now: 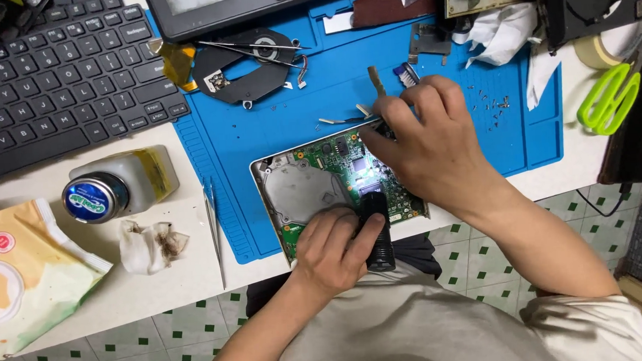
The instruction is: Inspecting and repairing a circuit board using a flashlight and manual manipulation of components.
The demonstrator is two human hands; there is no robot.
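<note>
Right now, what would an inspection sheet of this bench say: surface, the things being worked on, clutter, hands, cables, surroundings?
Surface: blue work mat on a pale table.
Job's things: green circuit board in a metal tray, lit by a black flashlight.
Clutter: black keyboard, bottle lying down, stained wipe, tweezers, fan part, green scissors, tape roll.
Grippers: left hand grips the flashlight; right hand holds a thin tool on the board.
Cables: black cable hanging off the table's right edge.
Surroundings: green-dotted floor tiles.
</note>
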